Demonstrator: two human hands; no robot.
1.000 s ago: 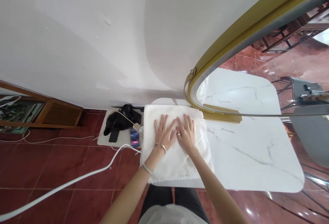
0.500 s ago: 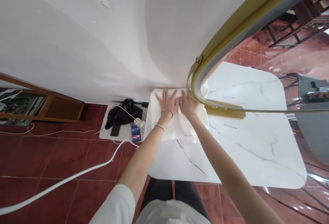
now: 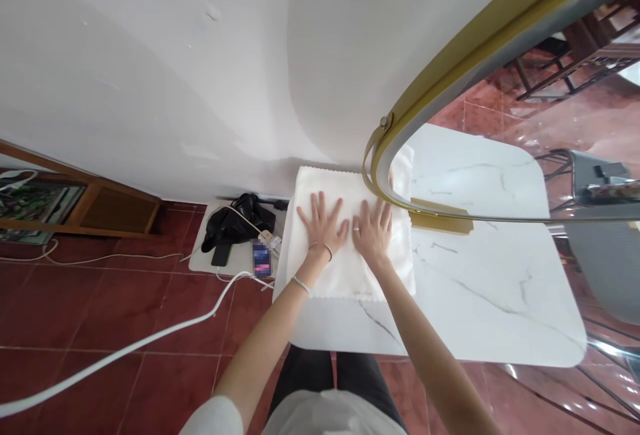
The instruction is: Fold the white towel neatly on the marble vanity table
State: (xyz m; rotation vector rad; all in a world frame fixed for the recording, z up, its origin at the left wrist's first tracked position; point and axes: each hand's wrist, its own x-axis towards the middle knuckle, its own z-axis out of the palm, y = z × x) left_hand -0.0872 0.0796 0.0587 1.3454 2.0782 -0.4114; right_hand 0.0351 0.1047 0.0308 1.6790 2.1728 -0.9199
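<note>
A white cloth (image 3: 340,275) with a scalloped edge lies spread on the white marble-patterned table (image 3: 470,302). Flat on its left half rests my left hand (image 3: 324,227), fingers spread. My right hand (image 3: 374,232) presses on the cloth to the right of it, palm down with fingers apart, a ring on one finger. The cloth's far right corner is partly hidden behind the gold frame of the round mirror (image 3: 379,175).
The gold-framed mirror overhangs the table's back right, close to my right hand, and a wall (image 3: 225,88) rises behind. On the left, a low white surface (image 3: 200,258) bears a black bag (image 3: 237,222) and two phones (image 3: 261,258). A white cable (image 3: 165,338) crosses in front.
Both hands have drawn back toward me over the cloth. The cloth now lies flatter and its near edge reaches closer to the table's front.
</note>
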